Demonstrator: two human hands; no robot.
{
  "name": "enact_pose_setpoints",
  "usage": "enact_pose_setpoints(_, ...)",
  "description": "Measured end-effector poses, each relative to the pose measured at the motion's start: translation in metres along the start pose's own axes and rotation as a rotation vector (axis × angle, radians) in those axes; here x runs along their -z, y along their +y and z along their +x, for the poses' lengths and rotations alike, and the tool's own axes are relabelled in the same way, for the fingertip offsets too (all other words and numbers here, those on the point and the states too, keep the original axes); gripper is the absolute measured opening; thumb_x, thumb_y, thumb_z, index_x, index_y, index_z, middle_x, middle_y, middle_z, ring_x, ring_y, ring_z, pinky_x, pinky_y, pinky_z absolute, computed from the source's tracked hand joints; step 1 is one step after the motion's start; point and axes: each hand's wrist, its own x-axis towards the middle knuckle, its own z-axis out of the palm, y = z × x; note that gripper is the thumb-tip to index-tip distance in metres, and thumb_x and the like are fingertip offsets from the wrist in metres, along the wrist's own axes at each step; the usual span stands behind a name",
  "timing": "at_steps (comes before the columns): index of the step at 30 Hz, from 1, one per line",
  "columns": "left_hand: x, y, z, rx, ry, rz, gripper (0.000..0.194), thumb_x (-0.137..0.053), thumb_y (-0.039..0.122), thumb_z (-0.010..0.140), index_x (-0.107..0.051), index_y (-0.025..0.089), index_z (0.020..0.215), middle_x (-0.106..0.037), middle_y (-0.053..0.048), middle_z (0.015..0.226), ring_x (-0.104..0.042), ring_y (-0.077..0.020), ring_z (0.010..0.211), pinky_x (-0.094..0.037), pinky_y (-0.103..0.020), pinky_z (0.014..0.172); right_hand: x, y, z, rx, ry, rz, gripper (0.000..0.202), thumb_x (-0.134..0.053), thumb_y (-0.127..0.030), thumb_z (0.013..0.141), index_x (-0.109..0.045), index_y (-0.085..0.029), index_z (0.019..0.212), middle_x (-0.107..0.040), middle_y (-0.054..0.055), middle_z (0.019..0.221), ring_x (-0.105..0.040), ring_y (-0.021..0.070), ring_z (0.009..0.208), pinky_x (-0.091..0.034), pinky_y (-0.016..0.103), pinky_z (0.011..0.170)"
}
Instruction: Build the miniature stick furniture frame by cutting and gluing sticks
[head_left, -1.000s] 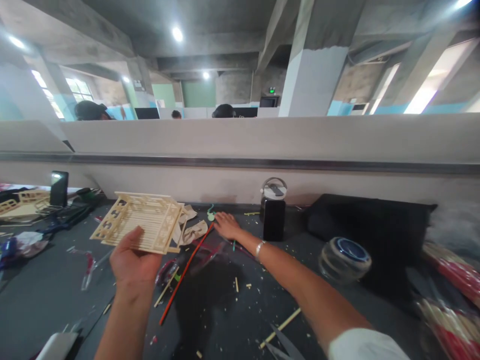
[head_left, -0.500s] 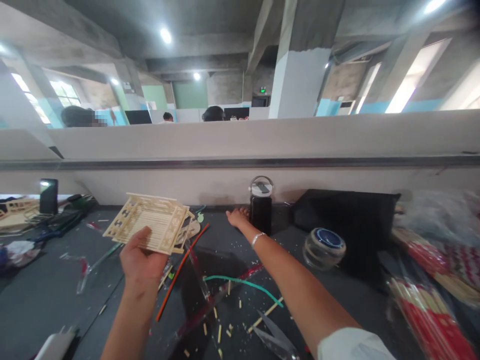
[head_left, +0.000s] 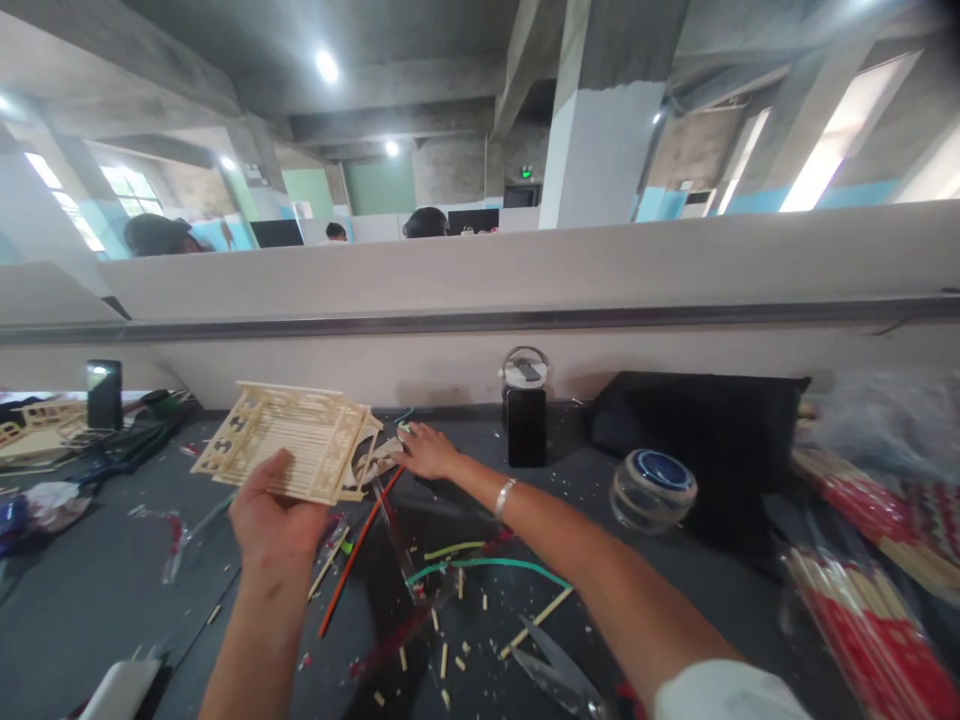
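My left hand (head_left: 277,520) grips a small model of pale wooden sticks (head_left: 289,440), thumb over its slatted floor and fingers underneath. The model has a raised rim and cut-out panels at its sides, and it is tilted towards me. My right hand (head_left: 429,452) reaches forward to the right of the model, palm down, with fingers stretched out. Its fingertips are at the end of a flat pale wooden piece (head_left: 381,455) on the desk; whether they touch it is unclear. An orange strip (head_left: 360,555) lies below that hand.
Scissors (head_left: 559,670), wood offcuts, a teal strip (head_left: 495,562) and a yellow-green strip (head_left: 454,549) lie in front. Farther back stand a black phone (head_left: 526,428) and a lidded jar (head_left: 652,490). Bagged sticks (head_left: 862,630) are at right, a white charger (head_left: 124,688) at lower left.
My right hand has moved left, from beside the black phone to the flat wooden piece. A yellow-green strip now shows above the teal one. My left hand still holds the model, slightly farther left.
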Motion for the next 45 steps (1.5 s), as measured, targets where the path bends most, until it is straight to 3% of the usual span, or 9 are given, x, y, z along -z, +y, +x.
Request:
enact_pose_setpoints(5,0.006,-0.001,0.003,0.005,-0.024,0.015,0.036,-0.052,0.000,0.073,-0.068,0.018,0.100,-0.077,-0.002,0.093,-0.064,-0.0223,0.111,-0.039,-0.045,0.110,-0.034,-0.007,-0.024,0.116,-0.091,0.043,0.063,-0.031,-0.052,0.097,-0.039,-0.011,0.143,-0.028,0.019,0.154,-0.020,0.0310,0.144,-0.015,0.052,0.114)
enact_pose_setpoints(9,0.003,-0.017,0.002,0.049,-0.093,-0.005,0.036,-0.052,0.004,0.076,-0.067,0.020,0.105,-0.077,-0.002,0.092,-0.068,-0.0223,0.102,-0.045,-0.044,0.104,-0.038,0.004,-0.091,0.294,-0.197,0.110,0.060,-0.044,-0.058,0.091,-0.048,-0.022,0.138,-0.049,0.004,0.144,-0.042,0.0155,0.134,-0.030,0.025,0.109)
enact_pose_setpoints(14,-0.029,-0.086,0.015,0.225,-0.175,-0.040,0.036,-0.051,0.008,0.080,-0.065,0.015,0.112,-0.076,-0.004,0.091,-0.069,-0.0205,0.095,-0.052,-0.036,0.094,-0.006,0.058,-0.116,0.041,-0.029,0.102,0.065,-0.036,-0.050,0.096,-0.030,-0.009,0.148,-0.031,0.018,0.153,-0.027,0.0267,0.142,-0.022,0.042,0.114)
enact_pose_setpoints(18,-0.054,-0.149,0.035,0.269,-0.191,-0.057,0.031,-0.049,0.012,0.087,-0.064,0.014,0.113,-0.075,-0.007,0.095,-0.068,-0.0198,0.096,-0.053,-0.034,0.090,-0.018,0.056,-0.125,-0.085,0.003,0.069,0.070,-0.030,-0.049,0.098,-0.027,0.001,0.146,-0.020,0.028,0.154,-0.012,0.0367,0.144,-0.010,0.058,0.113)
enact_pose_setpoints(26,-0.037,-0.205,0.053,0.308,-0.133,0.081,0.033,-0.057,0.033,0.091,-0.057,0.015,0.119,-0.061,-0.010,0.118,-0.063,-0.0218,0.097,-0.054,-0.042,0.081,-0.003,0.044,-0.164,0.122,-0.139,0.081,0.075,-0.038,-0.060,0.093,-0.032,-0.008,0.147,-0.038,0.019,0.149,-0.036,0.0262,0.138,-0.030,0.038,0.110)
enact_pose_setpoints(30,-0.019,-0.194,0.051,0.392,-0.171,0.317,0.033,-0.057,0.032,0.091,-0.056,0.016,0.120,-0.060,-0.010,0.119,-0.062,-0.0222,0.099,-0.054,-0.042,0.082,0.007,0.064,-0.176,0.118,-0.119,0.010,0.084,-0.069,-0.054,0.076,-0.040,-0.010,0.142,-0.047,0.020,0.142,-0.046,0.0316,0.129,-0.036,0.042,0.105)
enact_pose_setpoints(36,0.000,-0.139,0.026,0.427,-0.389,0.798,0.027,-0.061,0.031,0.088,-0.061,0.013,0.109,-0.065,-0.008,0.108,-0.063,-0.0208,0.094,-0.053,-0.040,0.081,-0.018,0.034,-0.162,0.104,-0.046,-0.097,0.049,-0.068,-0.035,0.082,-0.057,-0.016,0.126,-0.060,0.015,0.123,-0.051,0.0287,0.117,-0.040,0.042,0.097)
enact_pose_setpoints(41,0.052,-0.079,-0.025,0.233,-0.604,1.156,0.064,-0.090,0.019,0.039,-0.069,0.018,0.100,-0.066,-0.009,0.109,-0.048,-0.0349,0.121,-0.033,-0.042,0.105,-0.021,0.018,-0.140,0.016,-0.035,-0.108,0.027,-0.059,-0.032,0.091,-0.061,-0.015,0.112,-0.061,0.009,0.117,-0.058,0.0237,0.107,-0.047,0.046,0.091)
enact_pose_setpoints(45,0.110,-0.043,-0.059,-0.334,-0.943,2.019,0.067,-0.074,0.043,0.066,-0.058,0.016,0.125,-0.061,-0.016,0.115,-0.052,-0.0379,0.113,-0.036,-0.049,0.098,-0.008,0.021,-0.139,-0.084,0.027,0.006,0.032,-0.057,-0.033,0.093,-0.056,-0.016,0.120,-0.059,0.008,0.119,-0.062,0.0213,0.099,-0.053,0.042,0.083)
